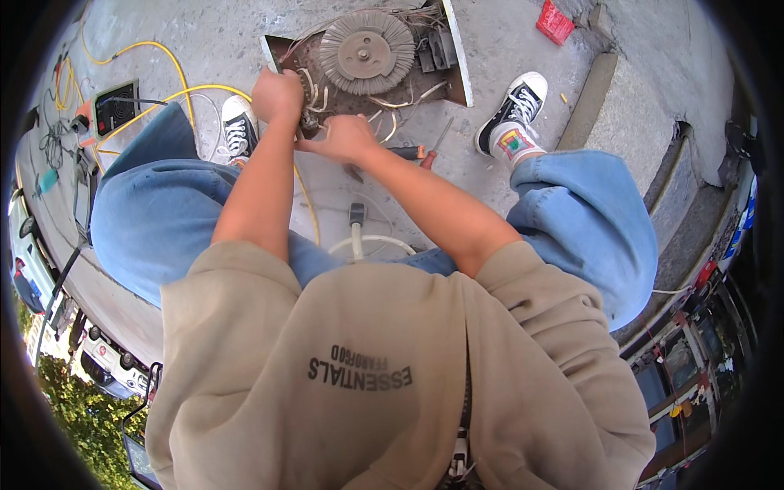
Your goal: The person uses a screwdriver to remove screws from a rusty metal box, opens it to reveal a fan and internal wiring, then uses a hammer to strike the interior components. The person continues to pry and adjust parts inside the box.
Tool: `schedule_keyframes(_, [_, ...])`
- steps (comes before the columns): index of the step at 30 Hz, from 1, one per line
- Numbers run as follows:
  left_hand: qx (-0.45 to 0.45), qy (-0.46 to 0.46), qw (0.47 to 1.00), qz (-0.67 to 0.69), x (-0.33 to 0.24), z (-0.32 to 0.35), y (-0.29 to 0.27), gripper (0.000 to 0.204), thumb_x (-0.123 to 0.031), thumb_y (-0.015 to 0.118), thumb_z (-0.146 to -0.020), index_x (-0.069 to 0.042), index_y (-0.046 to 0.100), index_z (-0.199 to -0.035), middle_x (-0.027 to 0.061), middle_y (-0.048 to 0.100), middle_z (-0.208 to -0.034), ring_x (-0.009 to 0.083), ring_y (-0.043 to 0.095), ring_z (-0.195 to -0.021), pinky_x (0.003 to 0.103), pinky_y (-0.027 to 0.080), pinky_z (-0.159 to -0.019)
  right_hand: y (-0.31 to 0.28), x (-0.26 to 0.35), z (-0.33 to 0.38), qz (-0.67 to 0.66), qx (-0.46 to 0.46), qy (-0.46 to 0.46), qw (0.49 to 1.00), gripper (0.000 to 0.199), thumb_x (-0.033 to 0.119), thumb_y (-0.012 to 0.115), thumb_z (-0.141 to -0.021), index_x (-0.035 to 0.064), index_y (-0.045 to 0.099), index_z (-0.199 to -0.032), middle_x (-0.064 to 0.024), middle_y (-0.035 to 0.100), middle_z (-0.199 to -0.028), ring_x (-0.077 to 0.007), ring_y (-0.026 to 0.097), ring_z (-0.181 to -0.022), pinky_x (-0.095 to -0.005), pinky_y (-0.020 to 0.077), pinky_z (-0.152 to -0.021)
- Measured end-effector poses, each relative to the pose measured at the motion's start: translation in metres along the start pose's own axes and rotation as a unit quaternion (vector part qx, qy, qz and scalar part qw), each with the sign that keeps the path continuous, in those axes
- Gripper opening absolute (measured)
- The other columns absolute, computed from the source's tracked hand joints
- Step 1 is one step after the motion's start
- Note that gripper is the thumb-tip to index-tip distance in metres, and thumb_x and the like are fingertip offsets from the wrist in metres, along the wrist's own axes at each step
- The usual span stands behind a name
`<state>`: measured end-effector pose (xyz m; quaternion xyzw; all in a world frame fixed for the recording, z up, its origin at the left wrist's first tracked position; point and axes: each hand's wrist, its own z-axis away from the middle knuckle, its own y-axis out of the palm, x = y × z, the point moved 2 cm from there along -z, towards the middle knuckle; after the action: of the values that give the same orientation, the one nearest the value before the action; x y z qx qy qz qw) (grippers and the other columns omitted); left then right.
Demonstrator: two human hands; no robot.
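Beige sweatshirt (367, 367) and blue jeans (163, 212) fill the foreground above a grey concrete floor (506, 65) outdoors. Ahead lies an open metal casing (453, 57) holding a round toroidal coil (366, 51), its long side running left to right. Left hand (278, 94) grips the casing's near-left corner; right hand (347, 137) pinches among tangled wires (384, 106), fingertips hidden. Red-handled screwdriver (431, 147) lies just beside.

From where I sit, a yellow cable (163, 51) loops across the concrete floor (229, 33) at upper left, passing a small black box (115, 106). A red-handled screwdriver (430, 149) lies at centre, a white hose (367, 242) curls just below it, and a red packet (555, 21) sits at upper right beside a stone kerb (600, 94). White cars (114, 363) show at lower left.
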<state>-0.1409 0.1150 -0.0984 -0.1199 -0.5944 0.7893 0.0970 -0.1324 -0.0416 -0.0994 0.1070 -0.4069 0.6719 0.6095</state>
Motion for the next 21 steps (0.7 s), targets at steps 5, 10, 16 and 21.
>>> schedule_keyframes(5, [0.016, -0.007, 1.000, 0.012, -0.002, 0.001, -0.002, 0.038, -0.033, 0.059, -0.085, -0.004, 0.067, -0.108, 0.0199, 0.071, -0.102, 0.0386, 0.069, -0.097, 0.048, 0.054, -0.083, 0.000, 0.000, 0.002, -0.064, 0.006, 0.078, 0.995, 0.081, 0.083, 0.068, -0.062, 0.0026, 0.070, -0.075, -0.0160, 0.070, -0.077, -0.0316, 0.070, -0.082, -0.0395, 0.0520, -0.081])
schedule_keyframes(10, [0.022, -0.015, 0.999, 0.023, -0.005, 0.000, -0.003, 0.037, -0.032, 0.058, -0.085, -0.006, 0.068, -0.109, 0.0191, 0.072, -0.103, 0.0385, 0.069, -0.098, 0.048, 0.054, -0.085, 0.007, -0.003, -0.001, -0.064, -0.052, 0.057, 0.995, 0.082, 0.083, 0.069, -0.062, 0.0016, 0.068, -0.074, -0.0165, 0.070, -0.077, -0.0327, 0.069, -0.081, -0.0408, 0.0527, -0.076])
schedule_keyframes(16, [0.033, -0.011, 0.999, 0.038, -0.005, 0.000, -0.006, 0.036, -0.030, 0.057, -0.084, -0.005, 0.069, -0.107, 0.0206, 0.071, -0.104, 0.0388, 0.069, -0.098, 0.048, 0.054, -0.085, -0.006, 0.007, 0.005, -0.062, -0.008, 0.077, 0.995, 0.093, 0.081, 0.070, -0.064, -0.0048, 0.068, -0.099, -0.0227, 0.069, -0.098, -0.0344, 0.068, -0.096, -0.0399, 0.0519, -0.085])
schedule_keyframes(21, [0.046, 0.000, 0.999, 0.029, -0.005, -0.012, -0.004, 0.038, -0.028, 0.056, -0.083, -0.004, 0.069, -0.109, 0.0207, 0.071, -0.106, 0.0389, 0.068, -0.100, 0.048, 0.054, -0.087, 0.000, 0.008, 0.005, -0.076, -0.062, 0.072, 0.993, 0.087, 0.080, 0.070, -0.065, -0.0046, 0.070, -0.087, -0.0221, 0.071, -0.090, -0.0349, 0.069, -0.089, -0.0411, 0.0522, -0.081])
